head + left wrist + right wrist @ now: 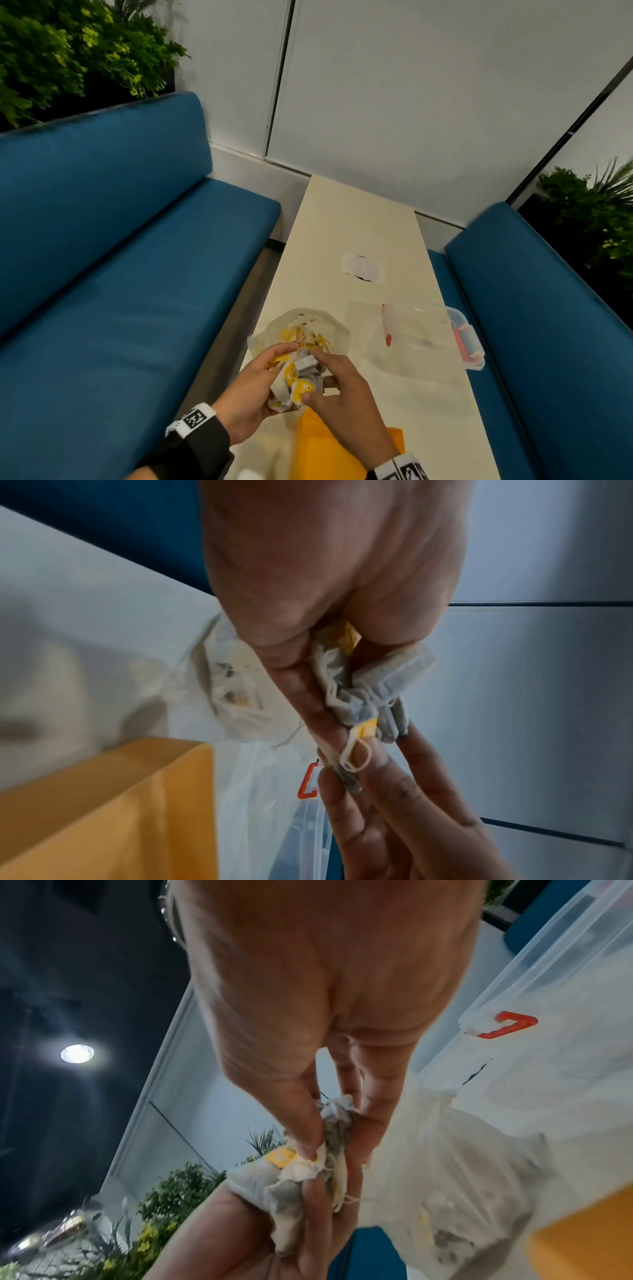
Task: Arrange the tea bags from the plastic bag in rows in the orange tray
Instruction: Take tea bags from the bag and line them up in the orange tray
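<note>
1. Head view: the left hand [245, 394] cups a bunch of tea bags [296, 380] with yellow tags, held above the white table [342, 219]. The right hand [342, 394] meets it from 3 o'clock, fingers pinching into the bunch. The plastic bag [308, 327], with more tea bags inside, lies at 12 o'clock from the hands. The orange tray [329, 448] sits at 6 o'clock, no rows visible in the part seen. A clear lidded container [428, 334] stands at 3 o'clock.

2. Left wrist view: the left hand's fingers [301, 685] are curled round the crumpled bags; the right hand's fingertips [363, 756] nip a string loop and tag.

3. Right wrist view: the right thumb and fingers [304, 1123] pinch one bag at the top of the bunch, which rests in the left palm.

4. Judgement: the step in hand is separating a single bag from the bunch. The next move calls for freeing tangled strings, then laying the bag flat in the tray.
</note>
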`<state>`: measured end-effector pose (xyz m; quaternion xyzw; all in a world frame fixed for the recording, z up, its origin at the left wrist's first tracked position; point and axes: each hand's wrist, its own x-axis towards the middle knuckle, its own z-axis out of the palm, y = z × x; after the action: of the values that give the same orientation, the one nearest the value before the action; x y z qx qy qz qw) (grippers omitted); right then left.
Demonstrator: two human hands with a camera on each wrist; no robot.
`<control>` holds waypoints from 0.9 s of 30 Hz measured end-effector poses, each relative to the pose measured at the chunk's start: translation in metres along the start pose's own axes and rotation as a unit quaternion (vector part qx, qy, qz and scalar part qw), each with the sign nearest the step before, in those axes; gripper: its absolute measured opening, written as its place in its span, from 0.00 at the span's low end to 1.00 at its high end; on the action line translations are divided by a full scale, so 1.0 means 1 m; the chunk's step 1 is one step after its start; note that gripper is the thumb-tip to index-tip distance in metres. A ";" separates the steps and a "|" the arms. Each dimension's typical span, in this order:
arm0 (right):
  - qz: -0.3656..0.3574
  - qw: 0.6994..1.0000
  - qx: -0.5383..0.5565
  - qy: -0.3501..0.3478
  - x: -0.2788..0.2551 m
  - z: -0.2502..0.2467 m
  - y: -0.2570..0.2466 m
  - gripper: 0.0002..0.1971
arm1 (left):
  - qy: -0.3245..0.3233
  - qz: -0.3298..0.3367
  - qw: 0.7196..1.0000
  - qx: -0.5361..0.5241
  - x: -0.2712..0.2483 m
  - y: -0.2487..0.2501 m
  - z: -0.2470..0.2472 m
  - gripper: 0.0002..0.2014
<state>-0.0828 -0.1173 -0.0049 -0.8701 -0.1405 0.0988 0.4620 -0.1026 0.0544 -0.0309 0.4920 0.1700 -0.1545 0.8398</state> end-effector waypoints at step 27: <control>-0.020 0.984 -0.143 -0.102 -0.013 0.041 0.005 0.30 | -0.008 -0.180 0.969 -0.171 -0.021 -0.045 -0.030 0.20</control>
<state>-0.1073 -0.0922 -0.0312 -0.9094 -0.2174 0.1570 0.3181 -0.1451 0.0613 -0.0704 0.3013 0.2723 -0.2756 0.8712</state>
